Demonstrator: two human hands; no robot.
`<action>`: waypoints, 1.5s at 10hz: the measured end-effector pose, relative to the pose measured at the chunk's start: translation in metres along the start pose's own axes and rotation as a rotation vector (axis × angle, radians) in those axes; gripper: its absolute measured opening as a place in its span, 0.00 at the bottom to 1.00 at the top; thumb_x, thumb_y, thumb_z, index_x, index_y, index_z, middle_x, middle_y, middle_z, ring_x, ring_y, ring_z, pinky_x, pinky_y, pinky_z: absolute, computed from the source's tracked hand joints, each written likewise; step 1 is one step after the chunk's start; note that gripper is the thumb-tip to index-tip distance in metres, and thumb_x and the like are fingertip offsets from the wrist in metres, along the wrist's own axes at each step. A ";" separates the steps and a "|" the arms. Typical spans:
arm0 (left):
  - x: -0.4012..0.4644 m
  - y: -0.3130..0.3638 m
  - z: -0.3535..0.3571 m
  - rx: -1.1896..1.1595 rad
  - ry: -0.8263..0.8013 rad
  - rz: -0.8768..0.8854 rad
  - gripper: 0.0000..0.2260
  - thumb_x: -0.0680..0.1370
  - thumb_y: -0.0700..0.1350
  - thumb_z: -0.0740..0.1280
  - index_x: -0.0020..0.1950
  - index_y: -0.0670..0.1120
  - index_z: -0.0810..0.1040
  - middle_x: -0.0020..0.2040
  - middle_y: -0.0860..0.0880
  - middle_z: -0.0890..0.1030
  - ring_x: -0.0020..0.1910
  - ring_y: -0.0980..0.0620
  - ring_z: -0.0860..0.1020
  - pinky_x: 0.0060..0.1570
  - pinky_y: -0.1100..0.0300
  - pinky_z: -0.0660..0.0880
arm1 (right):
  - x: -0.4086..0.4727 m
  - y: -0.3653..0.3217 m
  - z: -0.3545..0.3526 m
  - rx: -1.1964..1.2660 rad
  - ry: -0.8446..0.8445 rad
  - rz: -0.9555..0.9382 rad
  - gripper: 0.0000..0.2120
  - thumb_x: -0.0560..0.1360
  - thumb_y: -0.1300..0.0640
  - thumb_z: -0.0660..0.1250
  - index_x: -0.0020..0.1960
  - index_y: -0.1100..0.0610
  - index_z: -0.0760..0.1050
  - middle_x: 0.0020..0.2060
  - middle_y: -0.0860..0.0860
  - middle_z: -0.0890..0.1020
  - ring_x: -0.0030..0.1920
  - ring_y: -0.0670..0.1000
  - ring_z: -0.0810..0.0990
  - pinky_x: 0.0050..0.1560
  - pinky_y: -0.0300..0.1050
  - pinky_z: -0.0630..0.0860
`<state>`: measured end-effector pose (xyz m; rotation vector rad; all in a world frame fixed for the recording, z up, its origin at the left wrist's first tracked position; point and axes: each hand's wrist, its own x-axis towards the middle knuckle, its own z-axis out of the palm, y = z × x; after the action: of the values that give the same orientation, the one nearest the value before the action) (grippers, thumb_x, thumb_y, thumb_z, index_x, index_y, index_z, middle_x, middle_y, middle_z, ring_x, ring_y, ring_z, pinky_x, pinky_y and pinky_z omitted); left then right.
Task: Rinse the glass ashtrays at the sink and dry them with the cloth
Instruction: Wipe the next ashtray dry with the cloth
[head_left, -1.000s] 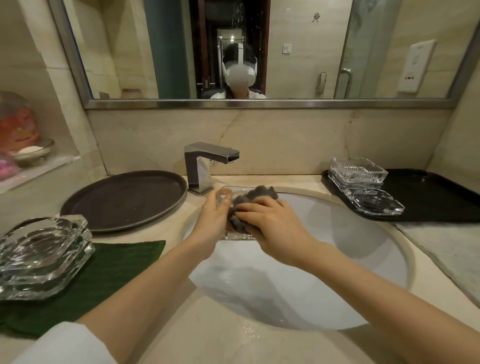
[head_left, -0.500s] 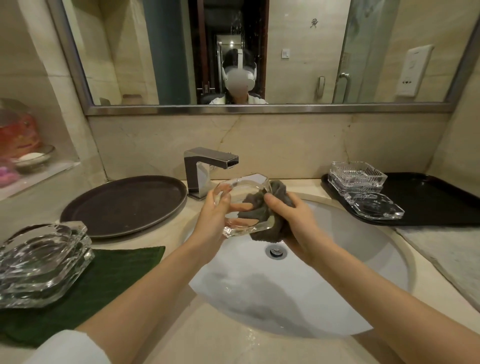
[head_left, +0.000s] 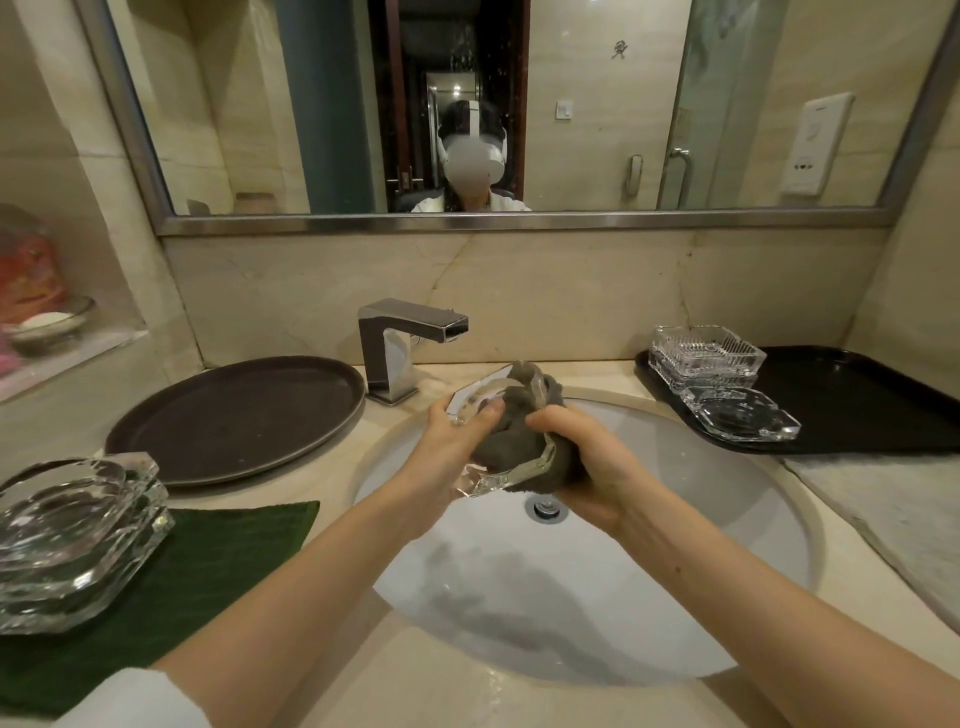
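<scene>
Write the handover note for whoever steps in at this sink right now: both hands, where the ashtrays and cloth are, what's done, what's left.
Left hand: grips the glass ashtray by its left edge, tilted over the sink.
Right hand: presses the grey cloth into and around the ashtray.
Elsewhere: a stack of large ashtrays sits on the green mat at left; a ribbed square ashtray and a flat one sit on the black tray at right. The round brown tray holds nothing.
Done: the faucet shows no running water; wiping is under way.
Left: finish drying this one and set it down. Which of the others are already clean, I cannot tell.
</scene>
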<state>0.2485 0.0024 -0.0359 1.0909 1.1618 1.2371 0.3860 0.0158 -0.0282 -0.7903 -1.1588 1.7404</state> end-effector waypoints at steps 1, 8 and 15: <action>0.007 -0.008 -0.005 -0.065 -0.091 -0.031 0.41 0.65 0.60 0.71 0.73 0.56 0.56 0.66 0.44 0.72 0.61 0.44 0.75 0.51 0.47 0.78 | -0.001 0.000 0.000 -0.035 -0.175 0.002 0.20 0.62 0.58 0.69 0.54 0.58 0.76 0.43 0.56 0.82 0.43 0.55 0.81 0.45 0.52 0.76; -0.006 0.001 -0.012 -0.827 -0.341 -0.153 0.28 0.67 0.62 0.63 0.58 0.45 0.78 0.59 0.44 0.77 0.57 0.44 0.77 0.56 0.49 0.74 | 0.002 0.027 0.042 -1.133 0.166 -0.700 0.27 0.76 0.45 0.50 0.71 0.55 0.65 0.72 0.51 0.65 0.73 0.48 0.59 0.70 0.33 0.50; -0.004 -0.008 -0.015 -0.714 -0.533 -0.030 0.22 0.71 0.65 0.62 0.53 0.51 0.82 0.55 0.53 0.81 0.59 0.52 0.77 0.64 0.54 0.66 | 0.016 0.021 0.036 -1.066 0.294 -0.663 0.16 0.73 0.49 0.54 0.50 0.54 0.76 0.47 0.50 0.78 0.51 0.52 0.75 0.51 0.46 0.70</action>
<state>0.2341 -0.0019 -0.0453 0.7706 0.2811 1.1074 0.3420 0.0125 -0.0346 -1.0361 -1.8569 0.3652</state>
